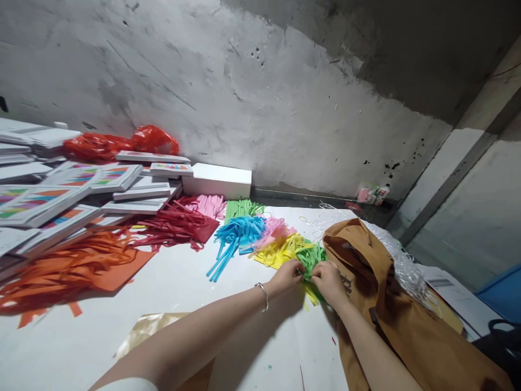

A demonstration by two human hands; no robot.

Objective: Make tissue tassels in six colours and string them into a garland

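My left hand (286, 278) and my right hand (330, 282) are close together near the middle of the white table (179, 282). The fingers of both are pinched at the green fringed paper (311, 255), cut into thin strips. A bracelet circles my left wrist. Just left of the green strips, and touching them, lies yellow fringed paper (279, 250). Pink (272, 232) and blue fringed paper (240, 232) follow further left. Some yellow strips (311, 294) poke out below my hands. My fingertips partly hide what they grip.
Dark red (179, 222) and orange fringed paper (97, 263) lie at the left, beside stacked flat white boxes (44, 201). A long white box (220, 179) stands against the wall. A brown cloth bag (366, 266) and white string (401, 260) lie at the right.
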